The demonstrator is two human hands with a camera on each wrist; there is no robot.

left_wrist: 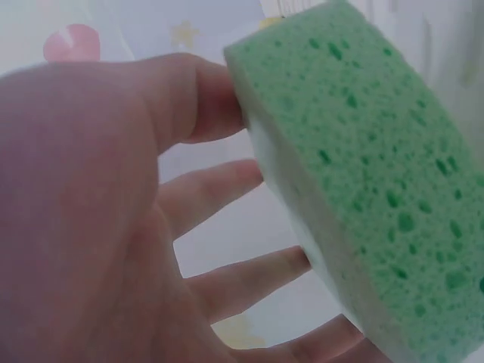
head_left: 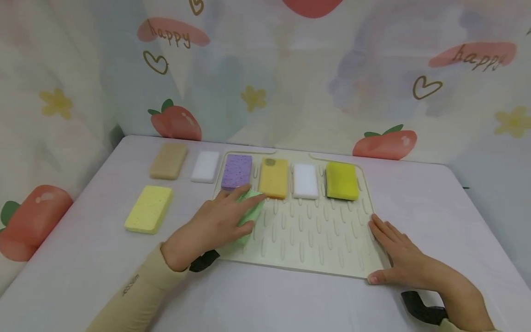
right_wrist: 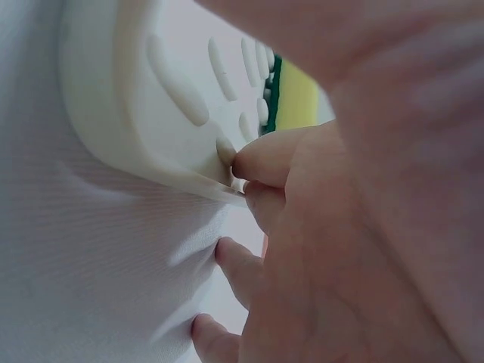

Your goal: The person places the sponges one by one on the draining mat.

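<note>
My left hand holds a green sponge over the left side of a cream ridged mat. In the left wrist view the pitted sponge is tilted, its pale side against the thumb and fingertips. Across the back of the mat lie a purple sponge, an orange-yellow sponge, a white sponge and a bright yellow scouring sponge with a dark green underside. At the mat's right edge, my right hand rests with spread fingers, thumb at the front corner.
Left of the mat, a tan sponge, another white sponge and a pale yellow sponge lie on the white-covered table. A patterned cloth backdrop stands behind the table and along its left side.
</note>
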